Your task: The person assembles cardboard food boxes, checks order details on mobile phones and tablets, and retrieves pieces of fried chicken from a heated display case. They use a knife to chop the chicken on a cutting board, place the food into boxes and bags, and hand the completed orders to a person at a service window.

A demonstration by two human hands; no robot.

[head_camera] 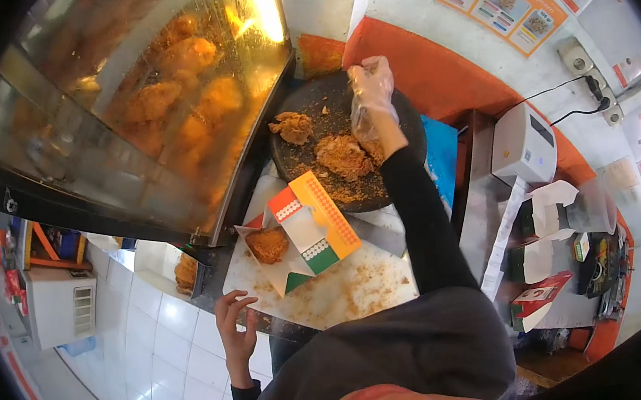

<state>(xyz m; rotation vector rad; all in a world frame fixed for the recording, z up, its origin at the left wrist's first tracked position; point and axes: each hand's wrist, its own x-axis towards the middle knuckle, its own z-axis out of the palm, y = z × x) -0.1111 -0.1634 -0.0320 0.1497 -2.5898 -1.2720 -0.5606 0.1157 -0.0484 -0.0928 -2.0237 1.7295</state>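
Observation:
My right hand (371,94), in a clear plastic glove, is over the far side of a round dark board (339,97). Its fingers are curled, and whether anything is in them is hidden. Several fried chicken pieces (342,156) and scattered crumbs lie on the board, one piece (292,128) apart at the left. Beside the board, an open printed cardboard box (323,223) holds a piece of fried chicken (267,245). My bare left hand (236,326) hovers by the counter's near left edge with fingers apart, holding nothing.
A glass display cabinet (133,119) with fried chicken stands at the left. Crumbs cover part of the pale countertop (358,289). Another box with chicken (186,273) sits below the cabinet. To the right, a printer (523,146) trails a paper strip (504,240) near folded cartons (541,300).

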